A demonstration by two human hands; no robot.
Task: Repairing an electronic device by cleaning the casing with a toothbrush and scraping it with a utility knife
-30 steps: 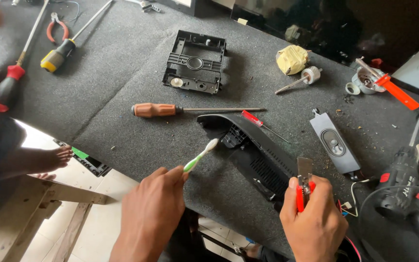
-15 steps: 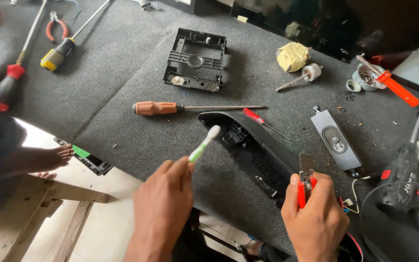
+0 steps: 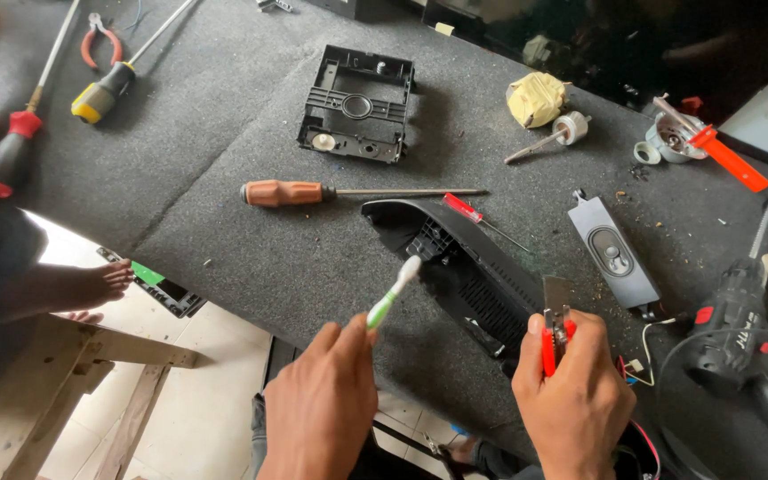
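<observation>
My left hand (image 3: 322, 404) grips a green and white toothbrush (image 3: 393, 293), its bristle head raised next to the near end of a long black plastic cover (image 3: 455, 267) that lies on the grey felt table (image 3: 224, 240). My right hand (image 3: 571, 404) is closed on a small tool with red handles (image 3: 551, 342), its flat metal tip (image 3: 556, 293) pointing up beside the cover's near right end. The cover's ribbed inside faces up.
An orange-handled screwdriver (image 3: 313, 192) and a thin red one (image 3: 477, 216) lie beyond the cover. A black square frame (image 3: 356, 105), a small speaker (image 3: 613, 252), a cordless drill (image 3: 740, 333), yellow tape (image 3: 535, 96) and more screwdrivers (image 3: 104, 89) surround it. Another person's bare foot (image 3: 91, 284) shows at left.
My left hand has lifted the toothbrush slightly up and to the right, toward the cover's end. My right hand has stayed put with its tool.
</observation>
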